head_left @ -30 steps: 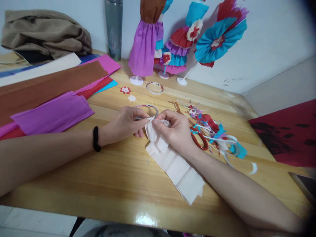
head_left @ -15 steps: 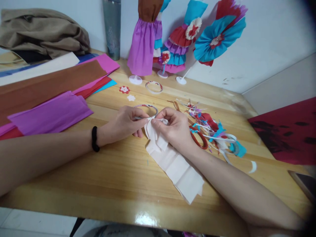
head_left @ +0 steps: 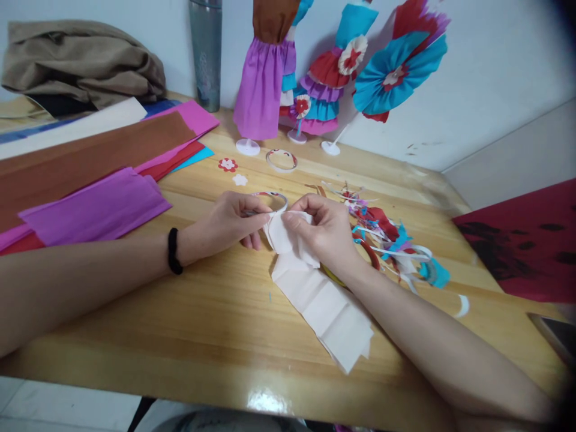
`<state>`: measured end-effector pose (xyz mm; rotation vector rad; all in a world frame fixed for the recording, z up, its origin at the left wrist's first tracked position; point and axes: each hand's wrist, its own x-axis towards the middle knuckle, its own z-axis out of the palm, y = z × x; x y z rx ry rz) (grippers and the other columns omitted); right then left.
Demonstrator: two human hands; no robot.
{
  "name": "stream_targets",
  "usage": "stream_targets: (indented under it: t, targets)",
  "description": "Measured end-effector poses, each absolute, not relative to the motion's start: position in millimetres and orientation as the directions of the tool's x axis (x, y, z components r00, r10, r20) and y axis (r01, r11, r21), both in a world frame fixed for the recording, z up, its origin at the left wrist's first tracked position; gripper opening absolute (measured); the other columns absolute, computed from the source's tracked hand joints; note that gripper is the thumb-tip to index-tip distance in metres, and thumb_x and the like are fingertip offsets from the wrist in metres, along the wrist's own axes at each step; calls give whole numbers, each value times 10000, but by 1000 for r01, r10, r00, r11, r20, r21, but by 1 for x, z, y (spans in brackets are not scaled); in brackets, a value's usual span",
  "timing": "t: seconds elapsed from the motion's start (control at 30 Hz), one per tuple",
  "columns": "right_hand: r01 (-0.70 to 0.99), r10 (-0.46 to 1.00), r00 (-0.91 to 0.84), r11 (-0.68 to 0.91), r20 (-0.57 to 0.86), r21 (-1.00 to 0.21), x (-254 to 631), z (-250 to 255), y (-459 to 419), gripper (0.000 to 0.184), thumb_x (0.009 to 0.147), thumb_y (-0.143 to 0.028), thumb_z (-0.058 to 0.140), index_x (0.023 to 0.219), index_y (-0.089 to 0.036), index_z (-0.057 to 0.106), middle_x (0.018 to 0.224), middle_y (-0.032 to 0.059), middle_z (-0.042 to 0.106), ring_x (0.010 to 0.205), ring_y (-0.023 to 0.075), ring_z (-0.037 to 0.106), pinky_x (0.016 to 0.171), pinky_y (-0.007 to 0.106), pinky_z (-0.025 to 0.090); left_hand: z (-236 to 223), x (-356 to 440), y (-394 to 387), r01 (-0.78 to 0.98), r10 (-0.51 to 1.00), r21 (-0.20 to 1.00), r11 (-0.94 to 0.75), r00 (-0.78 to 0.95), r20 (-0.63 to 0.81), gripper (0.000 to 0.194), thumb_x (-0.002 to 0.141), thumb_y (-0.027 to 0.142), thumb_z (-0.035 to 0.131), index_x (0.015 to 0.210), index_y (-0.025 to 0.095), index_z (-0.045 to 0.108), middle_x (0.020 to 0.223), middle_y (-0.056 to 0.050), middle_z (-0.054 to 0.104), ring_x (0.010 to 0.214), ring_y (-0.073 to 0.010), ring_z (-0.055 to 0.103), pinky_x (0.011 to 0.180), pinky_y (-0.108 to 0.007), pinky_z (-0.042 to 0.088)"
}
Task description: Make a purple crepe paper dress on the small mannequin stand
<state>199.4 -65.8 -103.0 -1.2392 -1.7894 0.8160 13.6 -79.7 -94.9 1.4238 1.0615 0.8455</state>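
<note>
A long strip of white crepe paper (head_left: 324, 306) runs from between my hands down to the right across the table, creased and partly gathered at its upper end. My left hand (head_left: 236, 219) pinches the gathered end between thumb and forefinger. Close by, my right hand (head_left: 321, 228) grips a fold of the same strip. A roll of patterned tape (head_left: 281, 203) sits just behind the left fingers; whether the hand touches it I cannot tell. Part of a yellow ring (head_left: 333, 275) shows under the right wrist, mostly hidden.
Stacked crepe paper sheets (head_left: 94, 207) lie at the left. Coloured scraps (head_left: 396, 237) and a red ring (head_left: 372, 257) are on the right. Paper dresses on stands (head_left: 258, 90), a tumbler (head_left: 207, 57), another tape roll (head_left: 281, 161) and flower cutouts (head_left: 228, 165) are at the back.
My right hand has moved slightly right, away from the left, spreading the white paper's gathered end wider. The yellow ring has come into sight below the right hand.
</note>
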Motion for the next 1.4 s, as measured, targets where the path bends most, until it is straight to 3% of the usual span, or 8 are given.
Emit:
stream_targets:
  t: [0.3,0.93,1.13,1.3,1.4]
  targets:
    - [447,918,-266,389,295,-805,200,-103,-68,130,780,-293,629,701,-190,613,639,1,605,592,134,510,557,266,378,-98,13,-77,131,940,991,24,334,-67,167,859,219,567,751,129,657,497,5,629,440,-107,605,439,-168,456]
    - [396,940,-277,301,199,-868,200,-101,-67,173,745,-338,646,716,-168,638,615,-1,569,589,128,482,531,250,360,-95,14,-80,165,946,986,28,314,-79,142,849,213,568,765,140,656,481,9,611,460,-128,607,449,-193,441]
    - [369,952,-297,189,77,-910,201,-93,-64,222,694,-384,690,682,-177,610,585,-12,554,495,104,425,461,248,327,-95,14,-81,157,946,987,23,316,-73,146,853,210,566,779,126,660,494,8,613,483,-143,625,468,-198,443]
    - [591,937,-327,304,122,-747,204,-85,-63,55,671,-212,684,658,-192,635,558,-16,555,497,115,452,479,254,321,-92,15,-81,155,942,987,35,324,-84,130,848,186,585,765,130,668,464,1,606,435,-126,585,448,-199,437]
    - [672,906,-368,414,208,-614,204,-82,-66,76,685,-141,647,642,-200,628,541,-17,547,501,120,450,507,263,317,-91,15,-81,155,935,987,51,340,-101,153,849,174,583,727,135,666,447,10,599,415,-111,560,445,-192,428]
